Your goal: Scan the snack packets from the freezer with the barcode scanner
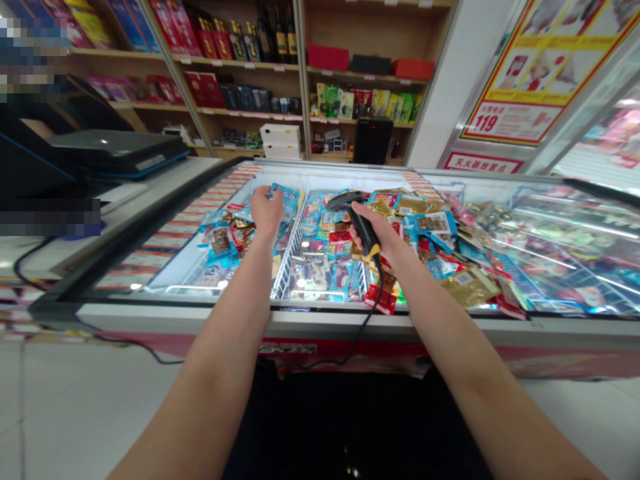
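Snack pkts (320,267) fill freezer bins (240,313); L hand (265,212) pinches blue pkt (286,200), R hand (374,233) grips barcode scanner (360,220).

Both bare forearms (320,313) extend forward, converging. The left hand (267,212) points far, fingers bunched downward; the right hand (373,233) sits just right of it, fingers closed in a wrap grip.

Barcode scanner (361,223), blk w/ yellow

Two hands, left (265,213) and right (381,239) — one corded barcode scanner (361,220), one chest freezer (250,319), two stacked white boxes (280,141)
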Demonstrator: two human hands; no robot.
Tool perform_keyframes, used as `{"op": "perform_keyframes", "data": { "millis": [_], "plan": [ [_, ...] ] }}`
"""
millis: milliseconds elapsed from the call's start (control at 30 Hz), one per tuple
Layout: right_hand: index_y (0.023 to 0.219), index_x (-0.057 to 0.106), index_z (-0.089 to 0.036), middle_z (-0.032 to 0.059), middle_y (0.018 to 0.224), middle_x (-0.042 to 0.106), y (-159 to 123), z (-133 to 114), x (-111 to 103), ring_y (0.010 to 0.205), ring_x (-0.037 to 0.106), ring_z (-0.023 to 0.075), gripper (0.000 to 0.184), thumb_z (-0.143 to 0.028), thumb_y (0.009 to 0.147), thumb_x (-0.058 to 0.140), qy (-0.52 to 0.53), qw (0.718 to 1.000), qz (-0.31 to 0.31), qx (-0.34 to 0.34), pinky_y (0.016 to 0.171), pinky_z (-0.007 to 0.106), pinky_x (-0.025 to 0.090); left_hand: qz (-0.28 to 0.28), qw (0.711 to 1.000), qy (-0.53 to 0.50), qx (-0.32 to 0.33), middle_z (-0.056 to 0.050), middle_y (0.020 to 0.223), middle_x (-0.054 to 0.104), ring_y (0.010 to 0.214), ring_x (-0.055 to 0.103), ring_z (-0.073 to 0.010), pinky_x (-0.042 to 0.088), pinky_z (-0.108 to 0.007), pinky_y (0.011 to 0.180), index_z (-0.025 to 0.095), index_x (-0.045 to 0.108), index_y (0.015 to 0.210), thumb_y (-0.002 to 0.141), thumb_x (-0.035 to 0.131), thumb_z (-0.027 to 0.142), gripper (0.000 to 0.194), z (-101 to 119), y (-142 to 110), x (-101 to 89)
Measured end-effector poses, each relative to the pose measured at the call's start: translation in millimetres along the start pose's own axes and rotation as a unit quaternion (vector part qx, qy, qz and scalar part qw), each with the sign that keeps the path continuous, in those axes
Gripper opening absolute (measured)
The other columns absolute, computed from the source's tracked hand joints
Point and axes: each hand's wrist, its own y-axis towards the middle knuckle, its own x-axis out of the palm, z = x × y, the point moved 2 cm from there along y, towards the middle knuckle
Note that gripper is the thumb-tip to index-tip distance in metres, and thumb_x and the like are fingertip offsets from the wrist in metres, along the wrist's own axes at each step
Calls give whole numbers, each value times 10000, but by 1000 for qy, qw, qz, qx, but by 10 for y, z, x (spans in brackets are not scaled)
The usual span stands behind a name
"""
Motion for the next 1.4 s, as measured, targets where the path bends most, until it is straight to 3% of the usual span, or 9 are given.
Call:
{"op": "perform_keyframes", "data": {
  "millis": [100,233,367,533,633,767,1067,1200,1400],
  "plan": [
    [997,637,-170,-2,528,628,-9,-4,-1,345,524,119,363,-512,1082,549,0,1000,2,1,326,209,427,17,998,49,-30,-119,1035,749,1093,661,-304,477,-394,1016,197,688,1124,904,547,320,289,73,-74,-140],
    [983,628,-173,-7,518,614,-17,-7,0,343,507,113,370,-522,1078,551,3,1000,5,-6,324,201,418,-1,988,152,-32,-183,1175,740,1239,621,-377,379,-525,1130,187,675,1243,909,551,280,368,106,-167,-253],
    [973,623,-175,-6,521,614,-26,-13,8,351,510,113,378,-536,1067,568,3,1000,5,-11,330,201,427,-26,971,236,-15,-258,1314,684,1365,528,-432,249,-617,1204,134,692,1283,889,550,242,432,42,-193,-264],
    [977,623,-178,-10,516,609,-38,-18,13,347,505,112,383,-549,1059,575,-2,1000,7,-15,325,197,418,-31,965,259,18,-254,1390,640,1401,477,-442,153,-654,1245,145,703,1301,869,577,265,465,36,-192,-216],
    [969,625,-178,-6,521,613,-33,-14,7,351,514,112,368,-526,1071,563,2,1000,6,-18,326,197,422,-39,972,225,58,-217,1355,663,1378,490,-424,199,-637,1241,174,726,1263,875,583,264,423,99,-219,-132],
    [981,629,-181,-4,529,621,-22,-11,-8,354,525,116,373,-543,1061,581,11,1000,9,-10,330,202,433,-118,971,143,151,-187,1291,685,1323,537,-396,316,-571,1205,187,765,1165,887,609,246,325,203,-315,95],
    [949,624,-185,0,533,634,-8,-13,-36,356,537,119,400,-571,1049,598,14,1000,19,-9,323,205,443,-286,894,90,332,-134,1345,716,1314,604,-274,394,-449,1192,185,744,1275,965,517,218,386,336,-653,553],
    [915,618,-187,0,526,625,-16,-12,-33,354,535,119,399,-560,1055,592,13,1000,22,-15,319,206,440,-317,885,90,330,-143,1296,744,1283,641,-284,418,-438,1177,166,778,1202,963,535,262,354,357,-709,598],
    [939,631,-182,-1,533,628,-35,-22,-9,351,531,114,393,-556,1055,594,12,999,25,-16,321,199,436,-315,916,57,242,-96,1040,798,1043,727,-278,533,-383,993,204,796,915,919,606,342,235,352,-676,534]
  ]
}}
